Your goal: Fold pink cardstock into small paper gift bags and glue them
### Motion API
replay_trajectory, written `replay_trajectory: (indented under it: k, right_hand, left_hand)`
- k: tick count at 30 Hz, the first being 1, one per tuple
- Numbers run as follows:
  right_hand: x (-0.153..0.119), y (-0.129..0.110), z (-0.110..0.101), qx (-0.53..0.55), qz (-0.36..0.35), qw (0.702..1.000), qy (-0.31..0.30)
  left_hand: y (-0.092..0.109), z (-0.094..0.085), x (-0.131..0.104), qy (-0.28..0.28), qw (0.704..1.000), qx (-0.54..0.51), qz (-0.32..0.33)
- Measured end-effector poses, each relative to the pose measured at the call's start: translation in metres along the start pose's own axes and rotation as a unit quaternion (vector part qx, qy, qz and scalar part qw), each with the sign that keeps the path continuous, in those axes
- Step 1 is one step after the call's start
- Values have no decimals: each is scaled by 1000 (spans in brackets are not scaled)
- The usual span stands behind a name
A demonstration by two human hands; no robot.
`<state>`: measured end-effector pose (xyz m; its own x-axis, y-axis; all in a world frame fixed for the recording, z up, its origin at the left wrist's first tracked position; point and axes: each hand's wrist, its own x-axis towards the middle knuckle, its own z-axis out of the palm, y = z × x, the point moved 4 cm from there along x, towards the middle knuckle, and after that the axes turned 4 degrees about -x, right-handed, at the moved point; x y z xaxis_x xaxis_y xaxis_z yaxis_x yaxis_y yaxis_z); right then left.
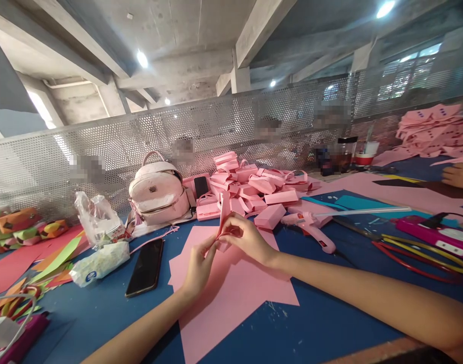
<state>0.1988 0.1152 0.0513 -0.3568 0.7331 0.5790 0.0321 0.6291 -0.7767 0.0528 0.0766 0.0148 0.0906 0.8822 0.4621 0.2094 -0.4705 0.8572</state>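
Between my two hands a folded strip of pink paper is held up above the table. My left hand pinches its lower left edge with thumb and fingers. On the other side my right hand grips it, the fingertips pressed together close to the left ones. Sheets of pink paper lie spread beneath both hands. Just behind is a heap of folded pink paper pieces. A pink glue gun rests to the right of my right hand, with a glue stick out of its back.
On the left are a black phone, a tissue pack, a plastic bag and a pale backpack. Scissors and a magenta power strip lie right. A perforated metal screen runs behind; another person's hand shows far right.
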Motion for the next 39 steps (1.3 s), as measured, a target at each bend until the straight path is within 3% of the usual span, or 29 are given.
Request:
replay_trajectory:
  k: [10,16,22,26,30,33,39]
  right_hand:
    - [0,2,0,-9,18,1000,5]
    - [2,-4,-8,-141,-76,987,16]
    - [2,-24,-16,-333,-233,914,-1]
    - [1,-35,-16,-413,-286,864,-6]
    - [4,-38,-18,-429,-275,860,-5]
    - [8,-37,-23,-412,-263,872,22]
    - [10,-36,-29,-389,-256,882,73]
  left_hand:
    - [1,-2,-1,-14,999,32,3]
    - [6,-7,1,-16,997,69,20]
    - [11,-14,5,-20,996,84,38]
    - [10,-16,7,-23,997,67,32]
    - [7,-13,6,-12,999,29,14]
    - [1,-7,4,12,996,-70,-46]
    - [-14,7,-1,17,937,-297,-184]
